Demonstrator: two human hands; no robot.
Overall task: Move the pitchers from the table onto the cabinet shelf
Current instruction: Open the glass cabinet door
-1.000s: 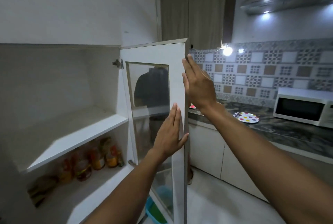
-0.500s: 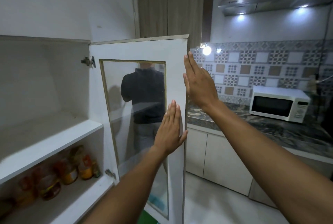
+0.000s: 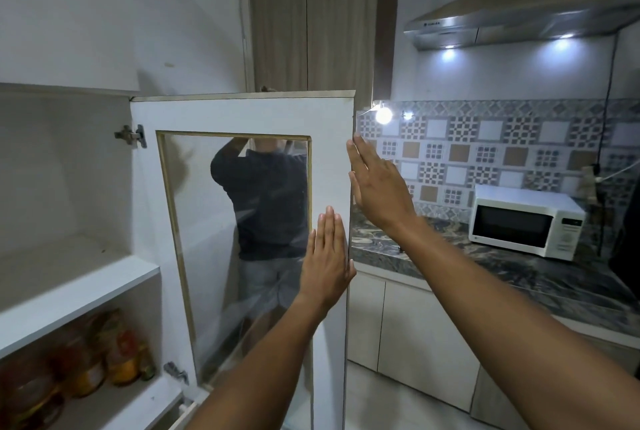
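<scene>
A white cabinet stands open on the left, its glass-panelled door (image 3: 329,159) swung wide toward me. My left hand (image 3: 327,265) lies flat, fingers together, against the door's white frame near its free edge. My right hand (image 3: 377,185) is flat too, held at the door's free edge a little higher up. The upper cabinet shelf (image 3: 79,284) is bare and white. No pitcher is in view, and neither hand holds anything.
Several jars and bottles (image 3: 86,360) stand on the lower shelf. To the right a dark marble counter (image 3: 519,277) carries a white microwave (image 3: 526,220), under a steel hood (image 3: 519,17). White base cupboards (image 3: 415,336) run below. A person's reflection shows in the door glass.
The door has swung further open, showing more of its glass face. Both flat hands stayed on it, and my view turned to the right along the counter.
</scene>
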